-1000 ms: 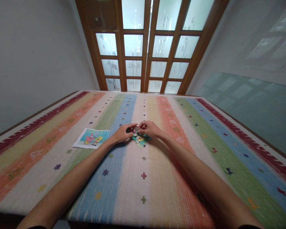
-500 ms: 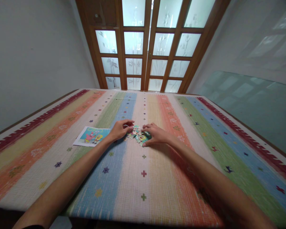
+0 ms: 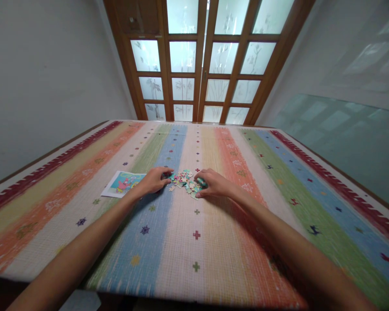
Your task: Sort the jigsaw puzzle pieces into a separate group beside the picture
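A small heap of loose jigsaw pieces (image 3: 184, 180) lies on the striped tablecloth (image 3: 194, 242) between my hands. My left hand (image 3: 153, 180) rests flat at the heap's left edge, fingertips touching the pieces. At the heap's right edge my right hand (image 3: 215, 184) lies palm down, its fingers spread over some pieces. Neither hand lifts a piece. A printed cartoon picture sheet (image 3: 123, 183) lies just left of my left wrist, partly hidden by it.
The table runs to a wooden door with frosted glass panes (image 3: 201, 65) at the far end. A white wall (image 3: 35, 77) stands on the left; a glass panel (image 3: 343, 138) leans along the right. The table's near edge (image 3: 149, 296) is at the bottom.
Both hands have drawn apart and flattened on the cloth. The pieces, bunched between my fingers a second ago, now lie spread in a wider, looser heap.
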`<move>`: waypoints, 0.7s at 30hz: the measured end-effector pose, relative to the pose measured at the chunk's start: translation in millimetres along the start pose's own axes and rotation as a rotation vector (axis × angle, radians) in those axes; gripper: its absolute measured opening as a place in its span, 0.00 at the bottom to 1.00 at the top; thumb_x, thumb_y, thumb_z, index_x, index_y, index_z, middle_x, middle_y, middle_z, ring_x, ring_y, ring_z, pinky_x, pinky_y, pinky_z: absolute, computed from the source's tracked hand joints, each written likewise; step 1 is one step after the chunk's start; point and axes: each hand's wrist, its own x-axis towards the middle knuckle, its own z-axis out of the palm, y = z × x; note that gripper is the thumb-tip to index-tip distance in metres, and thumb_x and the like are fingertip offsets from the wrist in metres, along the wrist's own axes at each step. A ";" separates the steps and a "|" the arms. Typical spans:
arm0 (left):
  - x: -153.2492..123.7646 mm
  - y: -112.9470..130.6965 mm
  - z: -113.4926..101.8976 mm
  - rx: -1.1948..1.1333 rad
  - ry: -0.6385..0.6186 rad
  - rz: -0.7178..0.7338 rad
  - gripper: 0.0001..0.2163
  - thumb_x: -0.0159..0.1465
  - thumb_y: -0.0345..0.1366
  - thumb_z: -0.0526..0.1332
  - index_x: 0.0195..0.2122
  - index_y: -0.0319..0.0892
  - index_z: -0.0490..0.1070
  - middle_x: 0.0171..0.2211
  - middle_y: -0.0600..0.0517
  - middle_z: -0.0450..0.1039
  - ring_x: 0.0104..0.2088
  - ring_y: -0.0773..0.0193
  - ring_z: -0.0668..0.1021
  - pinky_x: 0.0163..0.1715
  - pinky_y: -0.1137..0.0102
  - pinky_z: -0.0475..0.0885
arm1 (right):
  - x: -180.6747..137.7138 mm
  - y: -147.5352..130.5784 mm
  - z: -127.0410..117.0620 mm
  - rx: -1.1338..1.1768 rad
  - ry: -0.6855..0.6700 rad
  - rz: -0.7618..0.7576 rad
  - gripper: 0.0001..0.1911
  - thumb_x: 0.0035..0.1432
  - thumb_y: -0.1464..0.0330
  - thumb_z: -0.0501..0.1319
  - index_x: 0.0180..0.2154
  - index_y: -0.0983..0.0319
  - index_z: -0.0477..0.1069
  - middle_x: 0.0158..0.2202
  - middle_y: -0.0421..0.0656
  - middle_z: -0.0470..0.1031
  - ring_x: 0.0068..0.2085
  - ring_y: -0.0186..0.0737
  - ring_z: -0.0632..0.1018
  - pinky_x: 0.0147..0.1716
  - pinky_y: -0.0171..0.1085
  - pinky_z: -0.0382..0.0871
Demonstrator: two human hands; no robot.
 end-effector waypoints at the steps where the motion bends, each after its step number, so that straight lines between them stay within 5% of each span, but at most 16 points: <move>1: -0.7 -0.2 0.9 0.004 -0.010 -0.004 0.19 0.55 0.36 0.67 0.49 0.44 0.79 0.44 0.46 0.83 0.41 0.54 0.82 0.46 0.62 0.76 | 0.7 -0.3 -0.2 0.000 0.000 0.003 0.29 0.47 0.58 0.77 0.49 0.60 0.75 0.51 0.52 0.76 0.53 0.55 0.74 0.53 0.46 0.66; 10: 4.9 3.6 4.3 0.053 -0.014 0.016 0.17 0.61 0.38 0.61 0.51 0.42 0.79 0.44 0.46 0.82 0.39 0.57 0.82 0.43 0.64 0.76 | 9.9 1.5 -5.3 0.065 -0.001 0.079 0.41 0.38 0.58 0.81 0.54 0.61 0.72 0.48 0.49 0.74 0.49 0.52 0.74 0.50 0.46 0.68; 21: 5.8 2.2 8.7 0.152 -0.009 0.123 0.14 0.65 0.32 0.57 0.47 0.41 0.80 0.43 0.45 0.81 0.41 0.57 0.80 0.48 0.64 0.72 | 10.1 -0.8 -9.7 0.031 -0.041 0.091 0.26 0.42 0.59 0.80 0.42 0.61 0.77 0.42 0.47 0.73 0.48 0.50 0.73 0.48 0.42 0.67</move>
